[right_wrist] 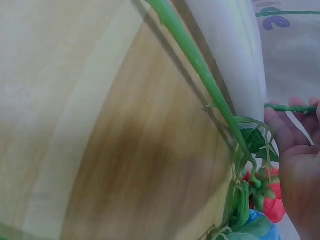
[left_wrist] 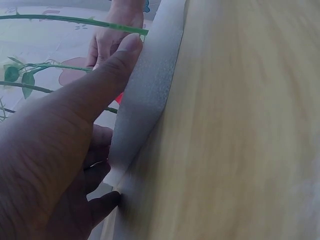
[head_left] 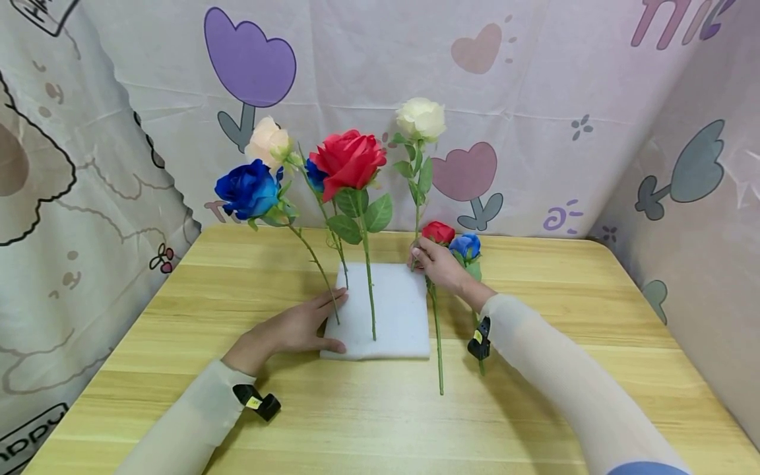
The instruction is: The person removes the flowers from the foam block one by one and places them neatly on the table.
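Note:
A white foam block [head_left: 400,310] lies flat on the table. My left hand [head_left: 297,323] rests against its left side, thumb by the front edge and fingers spread along the side. At the block's back right corner, my right hand [head_left: 442,264] pinches the lower stem of an upright white rose [head_left: 421,120]; the fingers hide the stem's end. Rising from the foam are a large red rose [head_left: 350,161], a left-leaning blue rose [head_left: 246,189], a peach rose [head_left: 268,142] and a second blue rose [head_left: 315,175], partly hidden behind the red one.
Right of the block, another red rose [head_left: 438,232] and another blue rose [head_left: 466,245] lie on the wooden table [head_left: 564,277], stems toward me. The right forearm passes over the blue rose's stem. A printed cloth [head_left: 356,72] hangs behind the table.

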Demonstrator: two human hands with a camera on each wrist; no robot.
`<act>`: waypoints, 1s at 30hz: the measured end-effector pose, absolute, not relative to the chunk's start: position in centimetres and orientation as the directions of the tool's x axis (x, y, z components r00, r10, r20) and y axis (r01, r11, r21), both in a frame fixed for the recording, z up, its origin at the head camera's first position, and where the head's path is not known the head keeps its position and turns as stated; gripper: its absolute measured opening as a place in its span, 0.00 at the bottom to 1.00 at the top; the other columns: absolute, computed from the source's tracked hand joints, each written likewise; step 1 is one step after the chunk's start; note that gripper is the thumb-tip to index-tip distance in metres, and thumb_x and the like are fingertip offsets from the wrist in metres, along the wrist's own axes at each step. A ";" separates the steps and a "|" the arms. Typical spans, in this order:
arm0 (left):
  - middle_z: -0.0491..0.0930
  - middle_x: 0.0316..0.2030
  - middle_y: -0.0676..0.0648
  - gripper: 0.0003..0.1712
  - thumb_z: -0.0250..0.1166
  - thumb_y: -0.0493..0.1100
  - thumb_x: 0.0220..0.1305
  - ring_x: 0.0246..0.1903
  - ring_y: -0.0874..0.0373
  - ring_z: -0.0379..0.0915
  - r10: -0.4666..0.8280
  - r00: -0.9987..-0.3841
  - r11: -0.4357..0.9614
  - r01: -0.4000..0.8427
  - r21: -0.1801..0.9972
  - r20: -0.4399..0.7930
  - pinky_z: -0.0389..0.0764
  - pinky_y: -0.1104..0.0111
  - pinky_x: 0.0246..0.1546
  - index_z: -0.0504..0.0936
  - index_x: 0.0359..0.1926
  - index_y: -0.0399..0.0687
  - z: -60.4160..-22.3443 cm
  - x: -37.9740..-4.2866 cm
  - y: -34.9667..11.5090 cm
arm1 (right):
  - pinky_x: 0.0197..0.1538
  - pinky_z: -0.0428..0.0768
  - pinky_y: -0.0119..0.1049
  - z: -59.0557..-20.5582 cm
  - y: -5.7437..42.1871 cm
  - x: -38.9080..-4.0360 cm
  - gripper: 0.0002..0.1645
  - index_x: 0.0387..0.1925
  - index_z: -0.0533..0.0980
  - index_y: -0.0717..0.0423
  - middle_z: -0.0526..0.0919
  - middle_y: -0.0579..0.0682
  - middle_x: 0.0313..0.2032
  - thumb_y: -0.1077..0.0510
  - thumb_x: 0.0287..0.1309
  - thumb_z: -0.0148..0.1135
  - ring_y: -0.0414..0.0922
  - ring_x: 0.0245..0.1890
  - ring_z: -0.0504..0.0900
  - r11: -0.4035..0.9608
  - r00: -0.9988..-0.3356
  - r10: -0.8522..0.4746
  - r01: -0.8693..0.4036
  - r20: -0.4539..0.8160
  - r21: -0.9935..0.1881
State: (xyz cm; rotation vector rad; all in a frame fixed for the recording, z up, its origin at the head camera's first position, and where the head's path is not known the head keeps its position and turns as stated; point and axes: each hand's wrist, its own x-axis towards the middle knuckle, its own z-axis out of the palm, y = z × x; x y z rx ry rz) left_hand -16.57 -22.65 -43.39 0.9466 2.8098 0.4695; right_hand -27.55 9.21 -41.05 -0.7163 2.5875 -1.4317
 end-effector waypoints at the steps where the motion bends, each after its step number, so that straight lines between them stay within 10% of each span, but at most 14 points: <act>1: 0.46 0.76 0.42 0.63 0.56 0.79 0.52 0.72 0.45 0.47 0.609 -0.792 0.753 0.566 0.336 -0.032 0.61 0.54 0.67 0.52 0.76 0.43 -43.4 -16.6 -22.6 | 0.49 0.82 0.43 -41.0 9.2 -27.6 0.13 0.43 0.72 0.63 0.81 0.58 0.40 0.57 0.76 0.43 0.50 0.43 0.81 0.445 -0.886 -0.446 -0.346 0.131 -0.826; 30: 0.45 0.76 0.43 0.64 0.57 0.79 0.51 0.72 0.44 0.48 0.600 -0.798 0.762 0.550 0.341 -0.051 0.62 0.53 0.66 0.51 0.76 0.44 -43.3 -16.4 -22.4 | 0.47 0.82 0.51 -39.3 10.1 -27.4 0.12 0.42 0.68 0.65 0.77 0.65 0.42 0.59 0.75 0.42 0.64 0.46 0.81 0.319 -0.888 -0.441 -0.292 0.132 -0.902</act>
